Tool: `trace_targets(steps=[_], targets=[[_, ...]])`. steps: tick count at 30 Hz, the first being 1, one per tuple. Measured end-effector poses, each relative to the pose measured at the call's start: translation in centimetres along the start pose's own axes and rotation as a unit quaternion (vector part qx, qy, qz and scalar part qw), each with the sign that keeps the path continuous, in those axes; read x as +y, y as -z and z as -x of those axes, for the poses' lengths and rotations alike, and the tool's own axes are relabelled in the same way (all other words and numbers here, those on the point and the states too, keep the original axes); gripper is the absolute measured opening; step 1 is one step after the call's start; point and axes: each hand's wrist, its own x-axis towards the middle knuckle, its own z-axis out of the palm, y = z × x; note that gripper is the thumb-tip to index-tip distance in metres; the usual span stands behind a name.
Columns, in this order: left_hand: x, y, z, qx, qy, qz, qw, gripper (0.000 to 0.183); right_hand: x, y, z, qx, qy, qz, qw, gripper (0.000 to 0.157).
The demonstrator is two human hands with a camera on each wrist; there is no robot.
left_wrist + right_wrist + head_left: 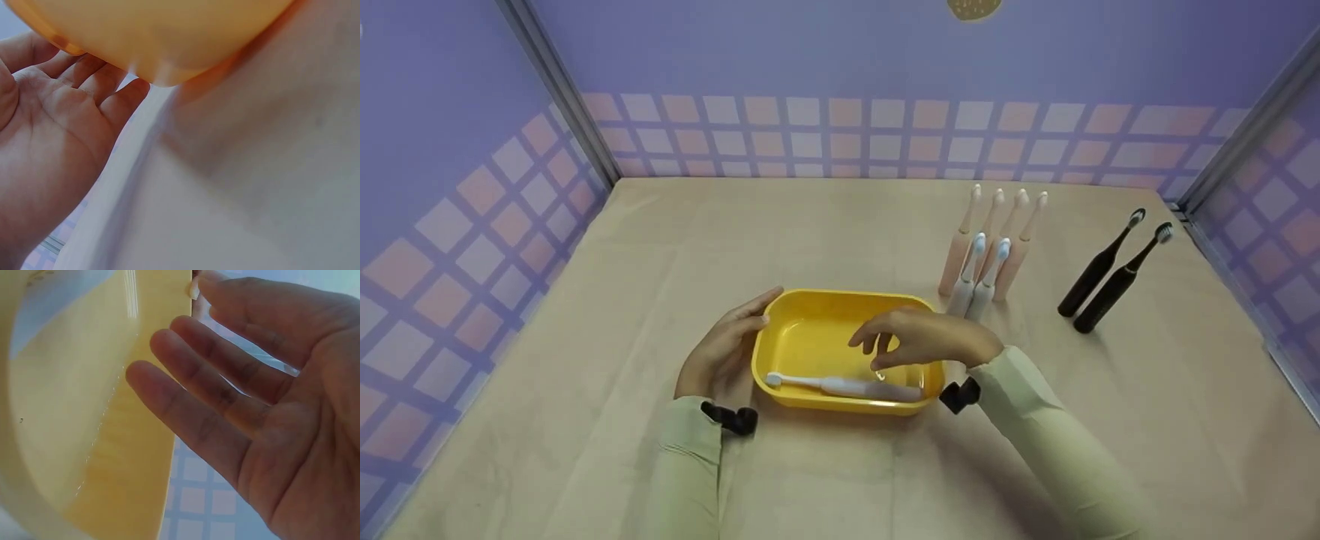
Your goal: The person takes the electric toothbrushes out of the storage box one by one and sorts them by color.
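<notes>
A yellow box (810, 307) sits on the table in front of me. My left hand (727, 341) holds its left end, thumb at the rim and fingers along the outside; in the left wrist view the fingertips are partly hidden behind the box. A white electric toothbrush (840, 386) lies inside along the near wall, its head pointing left. Over the right part of the box hovers my right hand (919, 335), fingers loosely bent and spread, with nothing between them. The right wrist view shows its bare fingers (191, 413) beside the yellow wall.
Two white electric toothbrushes (961, 296) with blue bristles stand upright just behind the box's right end. Several pink electric toothbrushes (952, 262) stand behind them. Two black electric toothbrushes (1110, 296) stand farther right. Patterned walls (810, 60) enclose the table's back and sides.
</notes>
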Motion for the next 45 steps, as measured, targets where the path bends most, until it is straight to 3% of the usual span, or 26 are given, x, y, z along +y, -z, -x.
trace_targets(steps=[4,9,23,33,40,45], targets=[[0.1,-0.1,0.0,0.003,-0.001,-0.014,0.9999,0.057,-0.3,0.0,-0.8,-0.037,-0.024,0.009,0.999,0.042],[0.1,-0.2,0.1,0.008,0.008,0.012,0.9999,0.056,-0.6,0.0,-1.9,-0.072,-0.052,0.028,0.996,0.042],[0.1,-0.2,0.1,0.01,0.012,0.031,0.9994,0.056,-0.5,-0.4,-3.8,-0.139,-0.148,0.004,0.979,0.041],[0.1,-0.2,0.0,0.018,0.017,0.012,0.9996,0.055,-0.6,-0.8,-4.8,-0.16,-0.192,-0.023,0.968,0.032],[0.1,0.0,0.1,-0.006,-0.01,-0.033,0.9994,0.057,-0.5,-0.9,-5.0,-0.161,-0.2,-0.022,0.966,0.028],[0.1,0.0,0.0,-0.001,-0.005,-0.025,0.9997,0.057,-0.1,-1.0,-5.1,-0.174,-0.21,-0.033,0.962,0.028]])
